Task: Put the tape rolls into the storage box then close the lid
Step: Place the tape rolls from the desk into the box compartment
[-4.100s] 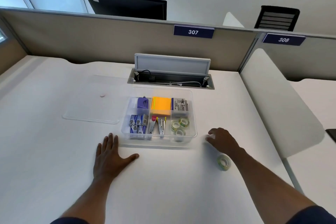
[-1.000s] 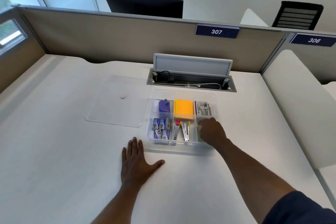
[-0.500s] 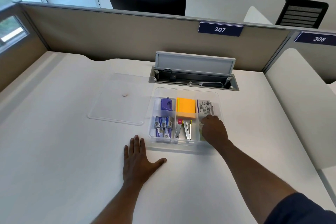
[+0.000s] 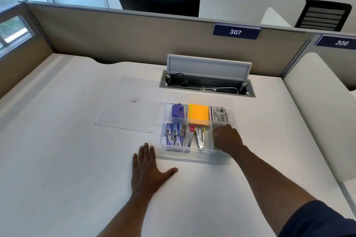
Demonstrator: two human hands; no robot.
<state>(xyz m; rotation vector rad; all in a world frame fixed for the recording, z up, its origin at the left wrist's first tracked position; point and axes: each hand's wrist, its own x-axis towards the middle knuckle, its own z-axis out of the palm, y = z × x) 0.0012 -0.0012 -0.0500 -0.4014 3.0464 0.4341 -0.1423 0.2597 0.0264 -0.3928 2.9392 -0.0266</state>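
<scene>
The clear plastic compartmented storage box is sitting with its long axis running from nine to three o'clock across the white desk. Its flat transparent lid is lying off, just beside the box at nine o'clock, flat on the desk.

The desk is standing against a beige cubicle partition carrying a blue sign reading 307. At twelve o'clock from the box, an open grey cable hatch is sitting in the desk surface. A dark monitor back is showing above the partition.

The right hand is reaching down into the box's compartment at the five o'clock corner, knuckles up and fingers curled. The tape rolls are hiding beneath it, apart from a pale sliver at its left edge, so I cannot tell whether the hand is gripping one. The left hand is lying open, palm down and fingers spread, on the desk at seven o'clock from the box, near but not touching it.
</scene>
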